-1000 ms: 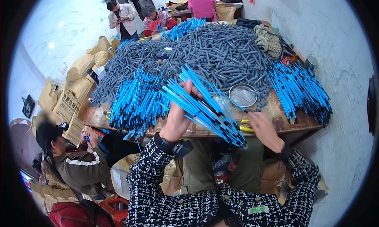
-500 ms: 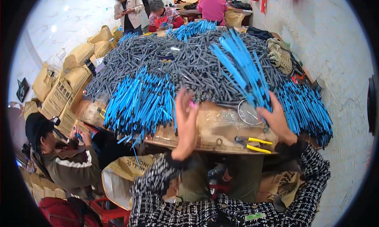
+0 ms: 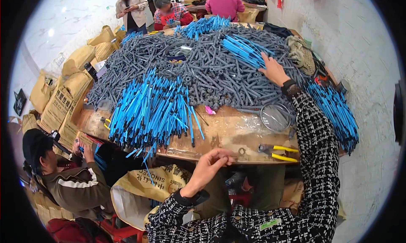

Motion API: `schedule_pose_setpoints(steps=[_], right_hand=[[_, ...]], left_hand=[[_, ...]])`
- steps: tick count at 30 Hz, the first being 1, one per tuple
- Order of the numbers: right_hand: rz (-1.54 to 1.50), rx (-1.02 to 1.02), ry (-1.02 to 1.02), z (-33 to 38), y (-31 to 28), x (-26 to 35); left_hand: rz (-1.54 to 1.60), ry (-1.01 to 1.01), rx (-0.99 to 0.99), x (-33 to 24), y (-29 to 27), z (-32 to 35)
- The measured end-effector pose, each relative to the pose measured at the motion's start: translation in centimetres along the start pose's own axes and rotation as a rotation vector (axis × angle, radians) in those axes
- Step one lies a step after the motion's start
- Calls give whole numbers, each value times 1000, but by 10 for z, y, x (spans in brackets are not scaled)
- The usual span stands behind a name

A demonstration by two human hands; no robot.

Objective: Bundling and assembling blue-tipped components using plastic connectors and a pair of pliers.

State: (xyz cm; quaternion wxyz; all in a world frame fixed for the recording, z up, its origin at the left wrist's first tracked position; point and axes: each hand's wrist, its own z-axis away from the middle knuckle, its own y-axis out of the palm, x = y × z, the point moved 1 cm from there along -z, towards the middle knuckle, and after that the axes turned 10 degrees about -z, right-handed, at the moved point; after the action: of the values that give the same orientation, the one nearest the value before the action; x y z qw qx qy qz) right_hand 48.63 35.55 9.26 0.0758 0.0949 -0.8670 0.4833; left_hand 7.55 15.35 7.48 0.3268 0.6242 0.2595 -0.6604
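My right hand [image 3: 275, 72] reaches over the table, its fingers closed around the near end of a bundle of thin blue strips [image 3: 243, 49]. The bundle lies slanted on a wide heap of grey rod-shaped pieces [image 3: 220, 80]. My left hand [image 3: 210, 169] is at the table's front edge, fingers bent in against the thumb; anything inside them is hidden. Left of centre spreads a big pile of blue strips with black ends [image 3: 148, 109]. More of these strips [image 3: 334, 116] are stacked at the right. Yellow-handled pliers [image 3: 279, 153] lie near the front edge.
A wire ring [image 3: 275, 118], a small nut-like ring [image 3: 242, 151] and a pink scrap [image 3: 209, 110] lie on the wooden table [image 3: 228, 133]. Beside me on the left sits a co-worker [image 3: 63, 171]. An open sack [image 3: 127, 196] stands below the table. Other people are beyond the heap.
My right hand has moved forward and lowered the raised bundle of blue strips onto the grey heap. The left hand has dropped back to the table edge, its spread fingers now curled.
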Motion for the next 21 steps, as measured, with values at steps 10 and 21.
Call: schedule_pose_setpoints(steps=[10, 21], right_hand=[[7, 147, -363, 171, -82, 132], [282, -168, 135, 231, -150, -79]], left_hand=[[-52, -57, 129, 1, 36, 13], [-117, -84, 418, 8, 92, 21]])
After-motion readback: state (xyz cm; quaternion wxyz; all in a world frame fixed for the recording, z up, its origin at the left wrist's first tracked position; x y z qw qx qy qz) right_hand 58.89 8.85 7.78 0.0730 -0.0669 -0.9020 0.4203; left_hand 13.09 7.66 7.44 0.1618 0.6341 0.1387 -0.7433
